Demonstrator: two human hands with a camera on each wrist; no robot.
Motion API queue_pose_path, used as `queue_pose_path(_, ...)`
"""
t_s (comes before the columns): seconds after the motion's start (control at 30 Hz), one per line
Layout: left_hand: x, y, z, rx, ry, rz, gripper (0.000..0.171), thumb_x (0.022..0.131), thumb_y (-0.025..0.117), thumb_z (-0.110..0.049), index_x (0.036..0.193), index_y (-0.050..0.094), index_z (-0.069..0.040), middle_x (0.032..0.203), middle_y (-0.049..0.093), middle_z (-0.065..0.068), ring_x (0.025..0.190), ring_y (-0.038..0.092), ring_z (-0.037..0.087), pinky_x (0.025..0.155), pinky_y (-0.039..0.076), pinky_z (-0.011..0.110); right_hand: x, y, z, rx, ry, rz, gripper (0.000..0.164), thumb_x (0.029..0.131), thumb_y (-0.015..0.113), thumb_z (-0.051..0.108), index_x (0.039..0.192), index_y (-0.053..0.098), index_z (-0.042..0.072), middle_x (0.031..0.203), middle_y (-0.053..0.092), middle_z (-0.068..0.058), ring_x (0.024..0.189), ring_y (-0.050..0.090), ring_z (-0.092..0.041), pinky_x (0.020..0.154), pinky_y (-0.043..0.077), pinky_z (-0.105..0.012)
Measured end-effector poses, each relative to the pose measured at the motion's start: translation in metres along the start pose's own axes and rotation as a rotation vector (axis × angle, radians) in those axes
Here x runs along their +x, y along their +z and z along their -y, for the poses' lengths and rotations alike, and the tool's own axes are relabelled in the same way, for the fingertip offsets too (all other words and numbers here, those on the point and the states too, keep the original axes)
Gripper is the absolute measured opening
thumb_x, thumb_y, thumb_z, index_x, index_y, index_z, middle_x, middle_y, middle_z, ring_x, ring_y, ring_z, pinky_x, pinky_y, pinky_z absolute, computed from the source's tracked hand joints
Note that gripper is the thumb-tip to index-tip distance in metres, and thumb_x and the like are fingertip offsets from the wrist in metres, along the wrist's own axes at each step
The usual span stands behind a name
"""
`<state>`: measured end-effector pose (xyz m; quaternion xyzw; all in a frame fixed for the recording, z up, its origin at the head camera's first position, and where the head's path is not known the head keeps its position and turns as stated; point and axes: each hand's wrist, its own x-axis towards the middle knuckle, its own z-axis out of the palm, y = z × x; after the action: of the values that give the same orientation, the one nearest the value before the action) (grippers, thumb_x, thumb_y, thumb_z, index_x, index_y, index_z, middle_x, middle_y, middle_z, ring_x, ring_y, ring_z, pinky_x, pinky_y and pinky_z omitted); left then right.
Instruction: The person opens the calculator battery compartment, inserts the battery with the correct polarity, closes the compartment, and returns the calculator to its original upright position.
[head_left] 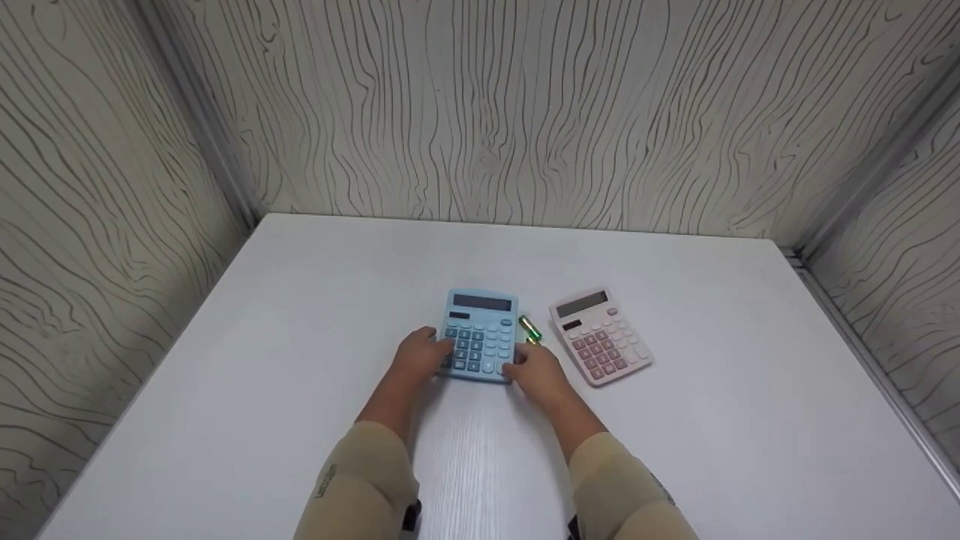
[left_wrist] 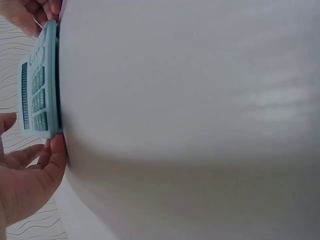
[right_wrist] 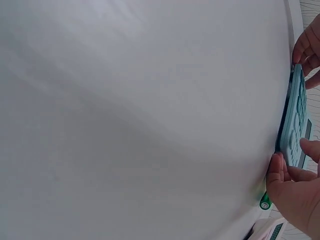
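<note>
A light blue calculator point(head_left: 481, 319) faces up on the white table, its display toward the far wall. My left hand point(head_left: 420, 354) grips its left edge, thumb over the keys. On the opposite edge my right hand point(head_left: 543, 376) holds the lower right corner, with the thumb on top. From the left wrist, the calculator point(left_wrist: 48, 100) shows side-on, with the fingertips of the left hand point(left_wrist: 31, 187) against its edge. In the right wrist view the right hand point(right_wrist: 298, 197) has its fingers low along the side, close to the tabletop.
Green and gold batteries point(head_left: 529, 328) lie just right of the blue calculator, one partly hidden by the right hand. A pink calculator point(head_left: 601, 337) lies tilted farther right. The white table point(head_left: 262, 337) meets wood-patterned walls point(head_left: 480, 112) at the back and sides.
</note>
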<state>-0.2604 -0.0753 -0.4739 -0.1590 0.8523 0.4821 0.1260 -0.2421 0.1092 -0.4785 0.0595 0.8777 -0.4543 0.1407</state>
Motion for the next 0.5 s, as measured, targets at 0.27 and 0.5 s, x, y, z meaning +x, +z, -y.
queue_pose_path(0.27, -0.0038, -0.0051, 0.0004, 0.014, 0.01, 0.002, 0.05, 0.092, 0.049, -0.03, 0.132, 0.043, -0.002, 0.13, 0.047, 0.015, 0.115, 0.048, 0.028, 0.091, 0.043, 0.039, 0.0005, 0.002, 0.0019, 0.012, -0.011, -0.01, 0.05, 0.087, 0.059, 0.018, 0.132, 0.044, 0.002, 0.121, 0.055, -0.012, 0.109, 0.053, -0.023, 0.09, 0.043, -0.036)
queue_pose_path(0.5, -0.0038, -0.0088, 0.0004, 0.074, 0.038, -0.001, 0.038, 0.093, 0.042, -0.017, 0.126, 0.049, 0.0, 0.127, 0.05, 0.015, 0.116, 0.047, 0.028, 0.095, 0.039, 0.04, 0.0031, 0.0024, 0.0033, 0.063, 0.033, -0.017, 0.041, 0.092, 0.046, 0.013, 0.131, 0.044, 0.004, 0.121, 0.054, -0.013, 0.104, 0.055, -0.022, 0.082, 0.047, -0.031)
